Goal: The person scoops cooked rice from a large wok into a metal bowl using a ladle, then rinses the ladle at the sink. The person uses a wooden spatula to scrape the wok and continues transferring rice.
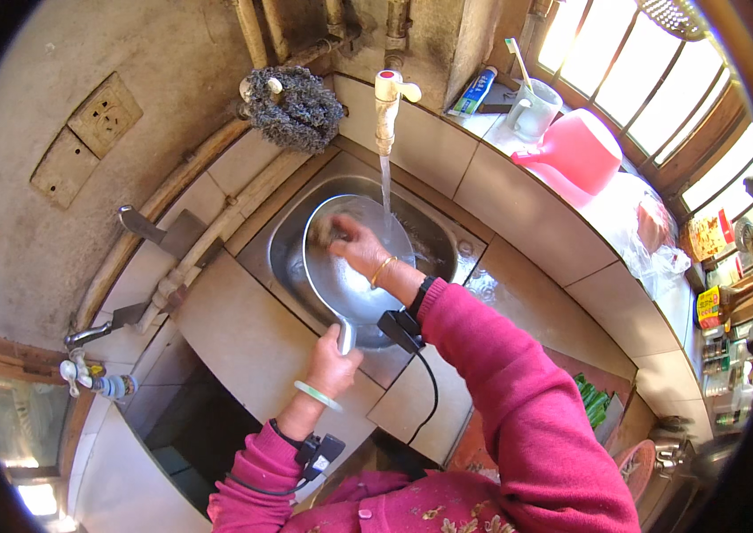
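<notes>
A round metal pan (pixel 366 293) with a long handle is held over the stainless steel sink (pixel 290 260). My left hand (pixel 333 366), with a pale green bangle at the wrist, is closed around the pan's handle. Inside the pan is my right hand (pixel 360 246), its fingers blurred over a brownish scrubber-like thing (pixel 326 226); whether they grip it I cannot tell. Water runs from the tap (pixel 386 113) down at the pan's far right side. Wet patches show on the tiles right of the sink.
A dark mesh scrubber (pixel 296 110) hangs left of the tap. Cleavers (pixel 180 233) are tucked behind a pipe at left. On the tiled ledge stand a mug with a toothbrush (pixel 536 113) and a pink plastic dipper (pixel 583 150). Green vegetables (pixel 591 400) lie at right, near a blade.
</notes>
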Action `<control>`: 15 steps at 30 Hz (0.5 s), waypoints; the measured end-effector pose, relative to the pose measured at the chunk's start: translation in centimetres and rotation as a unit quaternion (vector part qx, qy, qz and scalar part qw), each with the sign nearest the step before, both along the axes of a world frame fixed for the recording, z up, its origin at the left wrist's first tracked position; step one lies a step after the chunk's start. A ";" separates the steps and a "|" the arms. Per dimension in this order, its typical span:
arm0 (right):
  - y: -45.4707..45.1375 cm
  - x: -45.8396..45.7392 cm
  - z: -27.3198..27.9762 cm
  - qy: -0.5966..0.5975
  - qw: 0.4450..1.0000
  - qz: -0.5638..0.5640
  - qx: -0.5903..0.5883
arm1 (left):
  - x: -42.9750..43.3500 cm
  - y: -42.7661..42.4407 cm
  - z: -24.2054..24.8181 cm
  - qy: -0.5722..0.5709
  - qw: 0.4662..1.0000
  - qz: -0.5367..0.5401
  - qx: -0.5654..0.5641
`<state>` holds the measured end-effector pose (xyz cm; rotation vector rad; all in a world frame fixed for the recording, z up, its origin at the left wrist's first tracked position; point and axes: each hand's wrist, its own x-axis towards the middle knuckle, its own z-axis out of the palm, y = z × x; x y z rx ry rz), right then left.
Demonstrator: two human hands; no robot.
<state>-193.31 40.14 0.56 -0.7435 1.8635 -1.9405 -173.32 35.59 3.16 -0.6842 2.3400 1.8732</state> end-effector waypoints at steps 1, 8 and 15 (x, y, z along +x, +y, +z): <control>0.4 0.6 0.2 -0.023 0.995 0.067 0.065 | 0.0 -0.2 0.2 -0.016 1.000 -0.008 0.002; 7.8 0.5 0.8 0.285 0.817 0.156 0.476 | 0.0 -1.8 1.3 0.037 0.976 -0.013 -0.215; 11.5 -2.2 0.4 0.072 0.908 -0.127 0.392 | -0.3 -1.7 0.3 0.006 0.909 0.007 -0.417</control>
